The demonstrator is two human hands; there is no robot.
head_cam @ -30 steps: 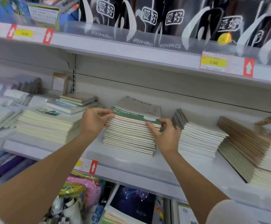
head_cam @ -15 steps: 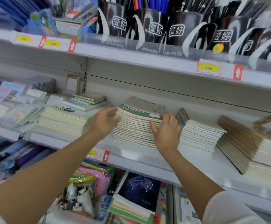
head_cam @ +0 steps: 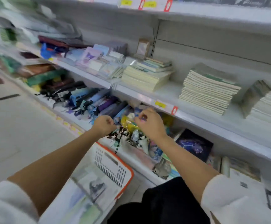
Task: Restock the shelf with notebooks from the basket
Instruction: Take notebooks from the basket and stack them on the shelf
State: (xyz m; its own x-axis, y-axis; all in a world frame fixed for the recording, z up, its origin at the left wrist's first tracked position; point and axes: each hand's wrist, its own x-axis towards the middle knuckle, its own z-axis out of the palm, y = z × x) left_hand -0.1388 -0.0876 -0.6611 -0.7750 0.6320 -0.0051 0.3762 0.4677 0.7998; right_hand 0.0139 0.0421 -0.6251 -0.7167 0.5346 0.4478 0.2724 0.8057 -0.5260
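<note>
The green-covered notebook stack [head_cam: 207, 89] lies on the white middle shelf [head_cam: 196, 113] with nobody touching it. My left hand [head_cam: 103, 125] hangs in the air below that shelf's edge, its fingers curled in and holding nothing. Beside it, my right hand [head_cam: 148, 122] is also in mid-air, fingers loosely bent and holding nothing. The white basket with an orange rim [head_cam: 113, 160] stands low at my left, with pale notebooks [head_cam: 86, 189] lying inside. The view is blurred.
More notebook stacks sit on the middle shelf, cream ones [head_cam: 146, 76] to the left and a leaning pile [head_cam: 264, 102] to the right. Folded umbrellas [head_cam: 89, 101] and small packets fill the lower shelf. A dark starry book [head_cam: 194, 144] lies lower right. Floor [head_cam: 18, 126] spreads left.
Both hands have let go of the green-covered stack and dropped below the shelf edge. My view has swung down and left, bringing the basket and floor into sight.
</note>
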